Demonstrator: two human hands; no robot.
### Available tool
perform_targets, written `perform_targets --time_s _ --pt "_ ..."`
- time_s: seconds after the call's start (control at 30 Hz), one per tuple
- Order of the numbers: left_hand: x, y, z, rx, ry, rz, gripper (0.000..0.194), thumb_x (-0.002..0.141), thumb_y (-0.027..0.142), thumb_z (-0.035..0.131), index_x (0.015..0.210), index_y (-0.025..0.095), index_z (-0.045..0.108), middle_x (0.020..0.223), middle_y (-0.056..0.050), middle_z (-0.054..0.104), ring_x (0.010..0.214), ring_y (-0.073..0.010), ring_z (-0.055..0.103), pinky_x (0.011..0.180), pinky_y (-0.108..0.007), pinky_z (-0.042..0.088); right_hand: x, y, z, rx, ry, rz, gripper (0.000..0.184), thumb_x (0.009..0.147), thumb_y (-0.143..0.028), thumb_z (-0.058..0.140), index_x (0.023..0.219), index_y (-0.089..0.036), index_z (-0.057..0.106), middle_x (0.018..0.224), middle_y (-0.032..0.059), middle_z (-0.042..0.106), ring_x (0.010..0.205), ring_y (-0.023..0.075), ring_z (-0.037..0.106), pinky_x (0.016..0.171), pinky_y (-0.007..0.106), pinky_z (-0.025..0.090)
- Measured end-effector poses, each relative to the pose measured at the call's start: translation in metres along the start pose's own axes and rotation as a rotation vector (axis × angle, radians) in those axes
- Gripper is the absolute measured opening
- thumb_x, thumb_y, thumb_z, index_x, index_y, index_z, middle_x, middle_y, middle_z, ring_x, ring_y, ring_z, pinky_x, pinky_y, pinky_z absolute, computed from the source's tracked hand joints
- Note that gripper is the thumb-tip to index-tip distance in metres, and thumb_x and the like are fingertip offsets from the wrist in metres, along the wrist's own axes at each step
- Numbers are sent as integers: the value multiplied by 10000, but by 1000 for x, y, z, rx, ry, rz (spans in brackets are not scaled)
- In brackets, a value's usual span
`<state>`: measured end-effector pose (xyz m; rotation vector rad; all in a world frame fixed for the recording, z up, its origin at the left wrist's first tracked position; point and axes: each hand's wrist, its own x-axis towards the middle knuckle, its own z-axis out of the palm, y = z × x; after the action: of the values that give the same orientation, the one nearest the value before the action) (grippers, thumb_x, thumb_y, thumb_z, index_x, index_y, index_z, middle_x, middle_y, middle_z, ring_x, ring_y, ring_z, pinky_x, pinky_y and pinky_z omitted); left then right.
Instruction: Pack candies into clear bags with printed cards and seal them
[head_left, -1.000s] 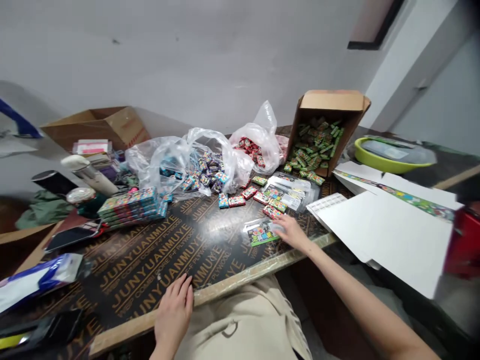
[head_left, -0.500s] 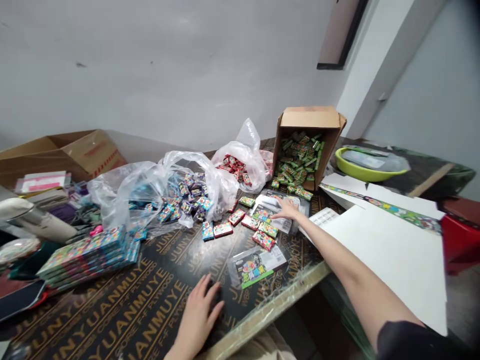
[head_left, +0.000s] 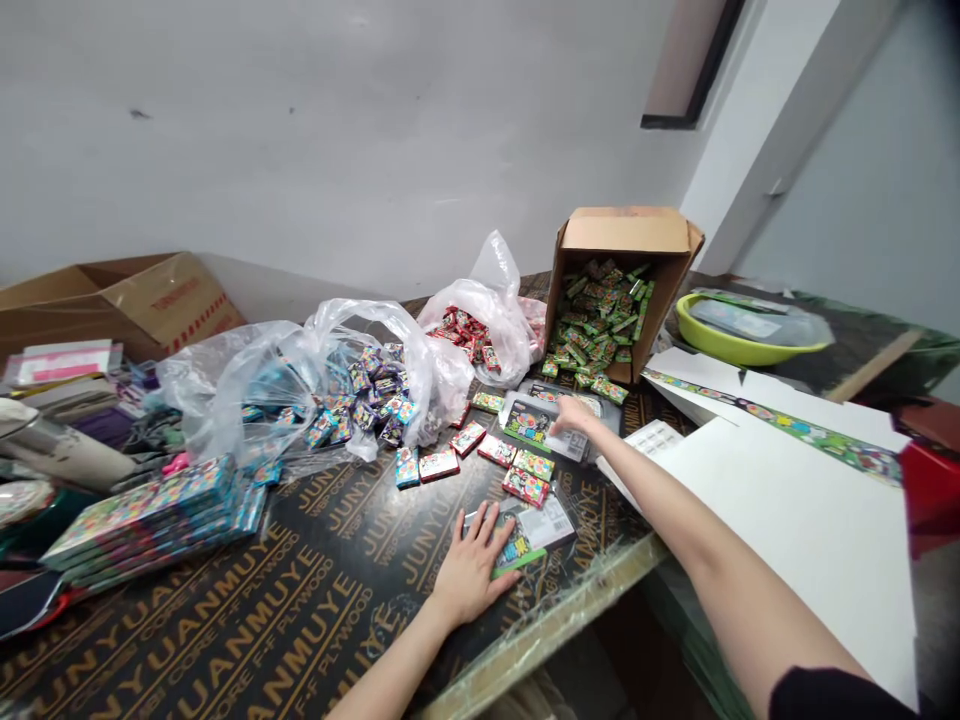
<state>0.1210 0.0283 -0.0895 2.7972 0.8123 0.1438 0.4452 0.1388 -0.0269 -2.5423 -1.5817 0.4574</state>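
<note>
My left hand [head_left: 474, 568] lies with fingers spread on a clear printed plastic pouch [head_left: 551, 522] near the table's front edge. Farther back, my right hand [head_left: 577, 415] has its fingers drawn together on the top printed plastic pouch [head_left: 523, 420] of a small stack; the fingertips are partly hidden. Between the hands lie several small candy boxes, among them a red box [head_left: 525, 487], a green box [head_left: 534, 463] and a blue box [head_left: 406, 467].
Plastic bags hold purple and blue boxes [head_left: 367, 395] and red boxes [head_left: 465, 335]. A tipped carton [head_left: 628, 232] spills green boxes. White cardboard sheets [head_left: 787, 510] and a yellow-green basin [head_left: 739, 347] are at right. Stacked box sets [head_left: 150, 520] stand left.
My left hand has moved right and forward from the bare tabletop onto the near pouch. My right hand went from the near pouch to the pouch stack, and its fingers have closed together. The view shifted.
</note>
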Motion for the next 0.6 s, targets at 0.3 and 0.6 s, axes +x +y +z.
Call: perform_targets --time_s 0.3,0.6 --pt "-7 4 -5 56 97 62 603 837 574 301 1356 269 264 1432 -71 278 1319 -262 210 1044 -518 156 -63 -24 -49 396 -36 -312 396 645 -305 632 1001 -146 561 944 48 633 896 217 579 675 246 439" --pt "-19 4 16 -6 256 63 259 846 228 397 959 184 626 896 -86 676 883 -223 624 808 -375 498 -101 -78 58 557 -790 -594 442 568 -331 701 959 -154 596 839 24 669 748 160 633 649 259 503"
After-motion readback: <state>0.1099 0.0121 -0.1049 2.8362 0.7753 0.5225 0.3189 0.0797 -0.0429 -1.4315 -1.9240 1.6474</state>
